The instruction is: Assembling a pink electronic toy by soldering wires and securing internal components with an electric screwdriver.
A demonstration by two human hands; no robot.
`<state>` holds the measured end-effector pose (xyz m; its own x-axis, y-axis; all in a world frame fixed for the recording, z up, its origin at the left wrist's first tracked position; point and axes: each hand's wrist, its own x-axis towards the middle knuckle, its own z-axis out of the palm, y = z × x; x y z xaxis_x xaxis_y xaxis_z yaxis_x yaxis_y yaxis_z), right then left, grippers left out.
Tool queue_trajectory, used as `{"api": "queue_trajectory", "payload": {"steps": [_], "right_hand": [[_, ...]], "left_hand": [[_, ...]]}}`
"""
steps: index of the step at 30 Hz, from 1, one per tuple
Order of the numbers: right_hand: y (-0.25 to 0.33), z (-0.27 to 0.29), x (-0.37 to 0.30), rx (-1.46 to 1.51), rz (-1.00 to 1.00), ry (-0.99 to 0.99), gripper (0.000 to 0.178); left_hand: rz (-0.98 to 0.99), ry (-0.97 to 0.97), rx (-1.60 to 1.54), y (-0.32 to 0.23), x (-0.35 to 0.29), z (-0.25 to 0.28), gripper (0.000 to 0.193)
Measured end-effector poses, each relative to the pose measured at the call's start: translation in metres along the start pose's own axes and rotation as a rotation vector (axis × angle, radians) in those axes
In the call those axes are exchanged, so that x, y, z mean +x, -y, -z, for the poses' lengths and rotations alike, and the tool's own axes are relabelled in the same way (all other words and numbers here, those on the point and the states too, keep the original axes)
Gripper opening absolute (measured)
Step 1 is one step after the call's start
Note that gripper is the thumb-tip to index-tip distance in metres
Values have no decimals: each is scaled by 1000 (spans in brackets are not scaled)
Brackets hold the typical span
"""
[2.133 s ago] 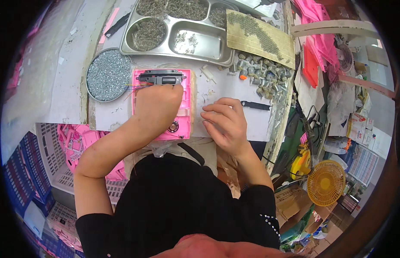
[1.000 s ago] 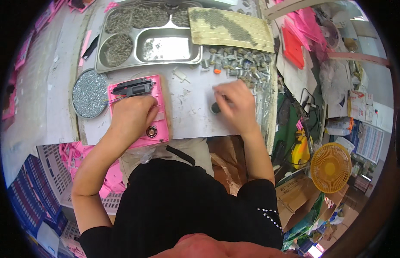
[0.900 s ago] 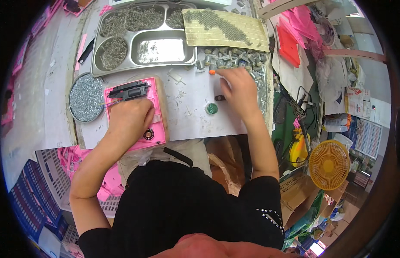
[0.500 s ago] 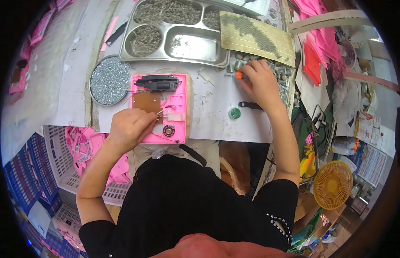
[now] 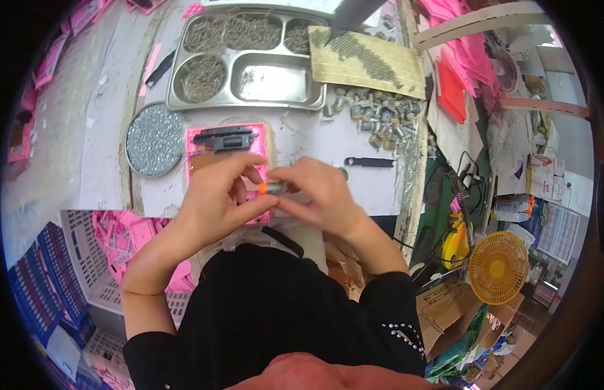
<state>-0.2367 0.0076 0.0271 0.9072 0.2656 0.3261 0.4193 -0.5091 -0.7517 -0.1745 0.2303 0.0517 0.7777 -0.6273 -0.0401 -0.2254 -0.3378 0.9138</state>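
Note:
Both hands meet over the near side of an open pink plastic housing (image 5: 189, 139). My right hand (image 5: 320, 196) pinches a small silver motor (image 5: 274, 188) with an orange end (image 5: 263, 188). From the other side my left hand (image 5: 218, 198) closes its thumb and fingers on the same motor. A black part (image 5: 229, 140) lies in the far end of the housing, while the hands hide most of its near half. Right of the housing lies a loose pile of small metal motors (image 5: 373, 115). A flat black strip (image 5: 369, 162) rests nearer me.
Behind the housing stands a steel compartment tray (image 5: 320, 97) with small metal parts. Left of it is a round dish (image 5: 154, 140) of grey pieces. A yellowish board (image 5: 406, 65) lies beside the tray. Pink parts fill a white crate (image 5: 87, 250) below left.
My right hand has come from the motor pile to the housing with the orange-ended motor. My left hand has risen slightly to the right and now grips it too. The view has shifted.

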Motion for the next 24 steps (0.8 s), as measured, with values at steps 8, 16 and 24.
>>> {"api": "queue_trajectory", "payload": {"steps": [8, 16, 24], "right_hand": [[-13, 21, -21, 375, -146, -70, 26], [-42, 39, -50, 1358, -450, -359, 26], [-57, 60, -76, 1383, -487, -534, 66]], "left_hand": [[223, 425, -456, -1, 38, -2, 17], [-436, 47, 341, 14, 181, -43, 14], [-393, -75, 670, 20, 287, -65, 21]]}}
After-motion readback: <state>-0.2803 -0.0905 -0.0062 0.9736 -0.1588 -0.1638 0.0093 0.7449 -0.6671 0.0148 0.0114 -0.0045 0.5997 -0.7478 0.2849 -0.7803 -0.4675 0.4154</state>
